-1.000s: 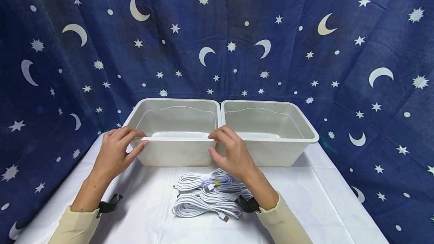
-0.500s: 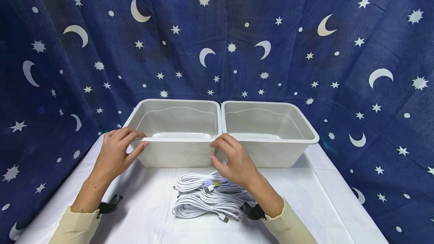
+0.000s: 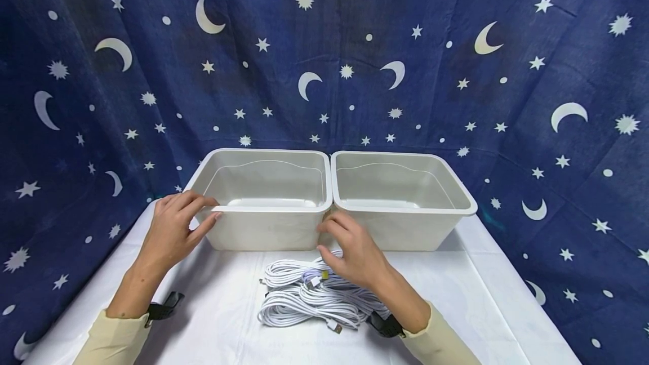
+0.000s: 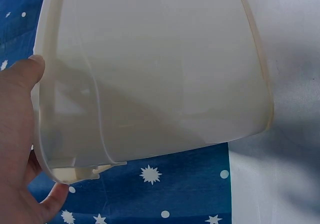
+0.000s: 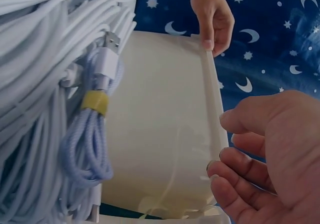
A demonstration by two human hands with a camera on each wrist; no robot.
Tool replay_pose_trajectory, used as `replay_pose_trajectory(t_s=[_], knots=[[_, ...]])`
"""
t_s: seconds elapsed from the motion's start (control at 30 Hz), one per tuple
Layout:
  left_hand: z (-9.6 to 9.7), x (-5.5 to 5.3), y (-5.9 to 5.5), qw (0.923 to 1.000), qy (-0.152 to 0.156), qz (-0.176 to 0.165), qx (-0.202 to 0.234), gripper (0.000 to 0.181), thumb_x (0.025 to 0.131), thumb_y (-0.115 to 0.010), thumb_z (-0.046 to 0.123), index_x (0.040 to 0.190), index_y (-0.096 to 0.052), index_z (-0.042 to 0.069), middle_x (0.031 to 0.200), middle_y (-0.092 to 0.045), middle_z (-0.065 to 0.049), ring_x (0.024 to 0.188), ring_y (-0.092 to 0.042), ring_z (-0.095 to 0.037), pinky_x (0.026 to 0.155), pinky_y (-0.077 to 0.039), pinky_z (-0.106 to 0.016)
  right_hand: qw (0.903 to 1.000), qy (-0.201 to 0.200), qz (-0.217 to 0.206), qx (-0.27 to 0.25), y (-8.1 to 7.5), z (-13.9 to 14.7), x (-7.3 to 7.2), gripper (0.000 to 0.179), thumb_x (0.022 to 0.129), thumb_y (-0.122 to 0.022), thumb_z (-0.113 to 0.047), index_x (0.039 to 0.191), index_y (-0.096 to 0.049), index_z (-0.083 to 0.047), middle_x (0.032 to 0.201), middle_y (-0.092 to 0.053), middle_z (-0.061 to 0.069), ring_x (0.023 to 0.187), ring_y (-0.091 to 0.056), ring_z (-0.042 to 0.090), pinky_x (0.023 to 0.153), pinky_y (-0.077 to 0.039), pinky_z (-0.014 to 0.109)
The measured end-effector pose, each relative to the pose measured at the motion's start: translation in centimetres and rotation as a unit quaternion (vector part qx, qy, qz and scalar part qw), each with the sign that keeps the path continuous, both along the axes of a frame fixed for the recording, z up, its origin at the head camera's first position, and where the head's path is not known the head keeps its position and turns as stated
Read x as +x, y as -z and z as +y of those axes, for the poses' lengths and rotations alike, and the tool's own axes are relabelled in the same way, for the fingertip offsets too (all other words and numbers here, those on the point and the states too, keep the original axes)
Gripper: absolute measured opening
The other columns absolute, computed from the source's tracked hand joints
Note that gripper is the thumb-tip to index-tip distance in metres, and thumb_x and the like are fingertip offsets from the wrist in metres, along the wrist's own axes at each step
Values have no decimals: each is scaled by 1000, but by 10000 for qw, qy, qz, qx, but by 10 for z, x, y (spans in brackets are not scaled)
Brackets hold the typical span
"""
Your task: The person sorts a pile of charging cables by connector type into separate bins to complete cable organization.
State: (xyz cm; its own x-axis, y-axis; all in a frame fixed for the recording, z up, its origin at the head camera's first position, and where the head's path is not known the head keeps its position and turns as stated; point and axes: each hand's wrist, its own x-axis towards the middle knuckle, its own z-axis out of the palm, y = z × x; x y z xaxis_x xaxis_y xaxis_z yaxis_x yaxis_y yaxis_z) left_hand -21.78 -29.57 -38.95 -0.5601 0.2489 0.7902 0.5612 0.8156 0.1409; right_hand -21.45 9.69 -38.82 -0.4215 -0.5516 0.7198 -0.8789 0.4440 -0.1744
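Right hand (image 3: 355, 249) has dropped off the left white plastic bin (image 3: 263, 227), fingers loose, holding nothing; left hand (image 3: 174, 230) still pinches its near-left rim.

cream long sleeves (image 3: 114, 335), black wrist straps (image 3: 163, 307), bare hands (image 3: 169, 232)

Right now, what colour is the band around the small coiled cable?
Yellow; the band wraps the lilac braided cable, clearest in the right wrist view.
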Motion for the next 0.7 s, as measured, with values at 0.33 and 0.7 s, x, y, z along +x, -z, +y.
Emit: replay_pose_trajectory(t_s=[0.33, 0.7], knots=[[0, 0, 0, 10000, -4, 1, 21, 21, 85, -85, 14, 104, -76, 11, 99, -69, -4, 100, -64, -35, 100, -37, -65, 9986, 172, -265, 427, 9, 8, 5, 28, 82, -85, -7, 106, -71, -10, 104, -66, 1, 94, -63, 14, 82, -55, 29], [0, 0, 0, 10000, -16, -9, 8, 21, 85, -85, 14, 104, -75, 11, 100, -69, -4, 100, -64, -34, 99, -37, -65, 9933, 341, -447, 1011, 22, 22, 10, 27, 84, -86, -15, 108, -72, -11, 106, -66, -1, 97, -63, 15, 85, -56, 33]])
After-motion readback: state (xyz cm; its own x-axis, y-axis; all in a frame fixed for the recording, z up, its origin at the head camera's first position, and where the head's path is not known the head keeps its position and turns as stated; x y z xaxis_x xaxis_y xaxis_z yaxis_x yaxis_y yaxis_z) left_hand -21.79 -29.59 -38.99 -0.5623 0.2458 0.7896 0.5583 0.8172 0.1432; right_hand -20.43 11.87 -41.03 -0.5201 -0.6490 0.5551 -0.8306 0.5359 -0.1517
